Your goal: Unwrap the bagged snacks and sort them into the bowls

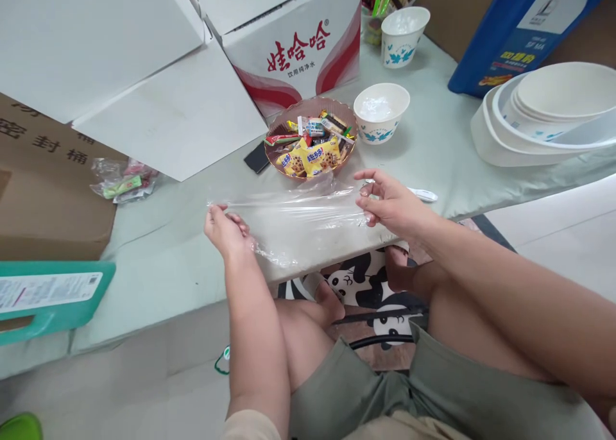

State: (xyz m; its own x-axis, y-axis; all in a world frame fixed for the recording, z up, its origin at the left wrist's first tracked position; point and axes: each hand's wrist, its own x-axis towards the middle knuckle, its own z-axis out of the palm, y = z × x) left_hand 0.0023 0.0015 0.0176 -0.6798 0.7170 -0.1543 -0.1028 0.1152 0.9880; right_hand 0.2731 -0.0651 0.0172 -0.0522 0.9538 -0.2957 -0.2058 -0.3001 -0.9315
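A sheet of clear plastic film [298, 212] is stretched taut between my two hands, just above the table's front part. My left hand [226, 229] is closed on its left end, fingers curled inward. At the right end my right hand [382, 203] pinches the film between thumb and fingers. Directly behind the film stands a pinkish clear bowl [283, 164] of wrapped snacks [320, 156]. To its right are a paper cup [382, 114] with plastic film over its mouth and, farther back, a second such cup [403, 39]. Whether the film is a bag or a single sheet I cannot tell.
White cartons [298, 55] stand at the back left. A dark flat object [256, 159] lies beside the bowl. Stacked white bowls [505, 138] and a blue jug [510, 42] are at the right, a teal container [58, 299] at the left. A white-handled tool [423, 195] lies behind my right hand.
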